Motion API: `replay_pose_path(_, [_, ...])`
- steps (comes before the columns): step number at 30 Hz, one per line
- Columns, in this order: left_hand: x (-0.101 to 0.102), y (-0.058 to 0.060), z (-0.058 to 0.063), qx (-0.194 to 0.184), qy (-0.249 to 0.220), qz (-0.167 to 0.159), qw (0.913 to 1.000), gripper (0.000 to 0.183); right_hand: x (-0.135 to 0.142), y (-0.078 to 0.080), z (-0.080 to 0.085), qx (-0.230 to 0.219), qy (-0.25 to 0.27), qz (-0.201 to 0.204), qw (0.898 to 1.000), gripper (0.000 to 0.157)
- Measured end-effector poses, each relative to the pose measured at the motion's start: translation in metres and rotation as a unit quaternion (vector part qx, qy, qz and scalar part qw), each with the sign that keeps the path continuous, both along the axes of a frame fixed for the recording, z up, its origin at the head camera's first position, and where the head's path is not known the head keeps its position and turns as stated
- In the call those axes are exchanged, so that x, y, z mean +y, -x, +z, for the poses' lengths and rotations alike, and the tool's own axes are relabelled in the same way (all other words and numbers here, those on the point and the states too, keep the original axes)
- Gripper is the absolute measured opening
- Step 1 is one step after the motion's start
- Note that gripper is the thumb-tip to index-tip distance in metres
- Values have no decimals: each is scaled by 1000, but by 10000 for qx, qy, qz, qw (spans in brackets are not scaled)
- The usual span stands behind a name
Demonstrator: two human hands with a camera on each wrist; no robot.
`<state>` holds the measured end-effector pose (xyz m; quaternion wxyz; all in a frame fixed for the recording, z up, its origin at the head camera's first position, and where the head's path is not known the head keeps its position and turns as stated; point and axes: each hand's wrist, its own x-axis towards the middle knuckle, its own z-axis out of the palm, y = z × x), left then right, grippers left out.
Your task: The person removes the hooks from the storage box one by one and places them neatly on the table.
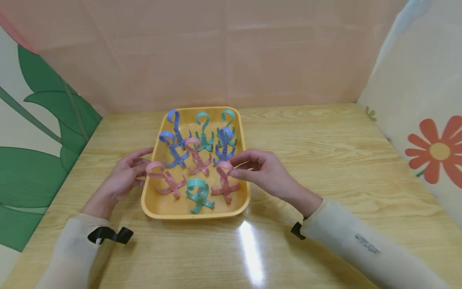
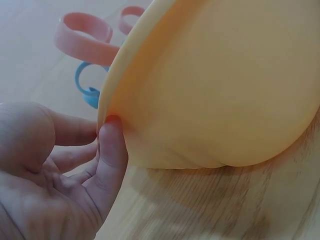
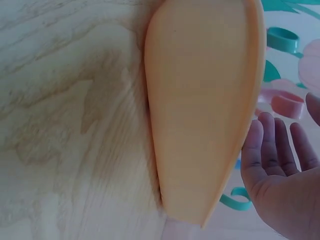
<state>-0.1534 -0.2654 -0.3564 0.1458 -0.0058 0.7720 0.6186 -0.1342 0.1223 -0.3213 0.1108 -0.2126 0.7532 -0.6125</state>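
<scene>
Plastic claw hooks with curled tops stand in a yellow tray: blue, green and pink ones, three of each. At the tray's left side, my left hand pinches the rim; in the left wrist view a fingertip presses the outer wall. Over the right rim reaches my right hand, thumb and fingers parted around the loop of the front-right pink hook. The right wrist view has the fingers loosely bent below that pink loop. A green hook stands at the tray's near end.
The tray stands on a wooden table, left of its middle. A pinkish sheet hangs behind it. Patterned panels with leaves and a red flower flank the table. Both wrists wear black straps.
</scene>
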Motion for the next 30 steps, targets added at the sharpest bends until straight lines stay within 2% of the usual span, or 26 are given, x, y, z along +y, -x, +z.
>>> replay_pose_path(15, [1, -3, 2, 51, 103, 9, 9999, 55, -13, -3, -3, -5, 32, -27, 10000, 22])
replay_pose_path(30, [1, -2, 1, 47, 96, 13, 9999, 54, -15, -4, -2, -247, 0, -189, 9995, 20])
